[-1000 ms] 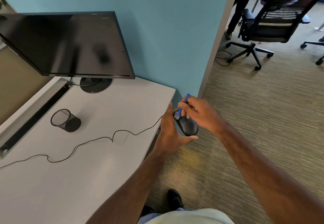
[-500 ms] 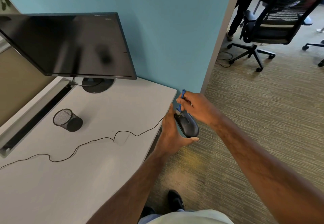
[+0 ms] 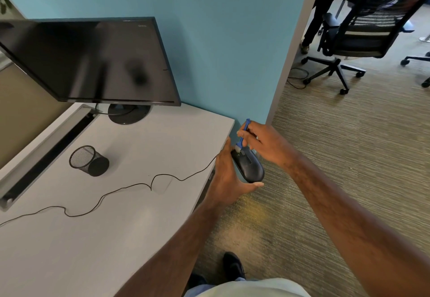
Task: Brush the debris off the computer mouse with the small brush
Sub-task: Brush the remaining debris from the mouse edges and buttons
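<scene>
A dark shoe [image 3: 233,264] stands on the carpet [image 3: 337,157] at the bottom of the view, beside the desk [image 3: 97,238]. Above it, off the desk's right edge, the left hand [image 3: 229,178] cups the black mouse [image 3: 248,166] from below and the left, fingers curled round its body, holding it over the carpet. The right hand [image 3: 265,144] pinches the blue brush [image 3: 242,136], handle tilted up, its pale bristles touching the mouse's front end. The mouse's cable [image 3: 121,188] trails left across the desk. Farther back a mesh cup [image 3: 87,160] lies on its side, then the dark monitor [image 3: 93,61] against the blue wall [image 3: 232,29]. An office chair [image 3: 363,29] stands beyond.
</scene>
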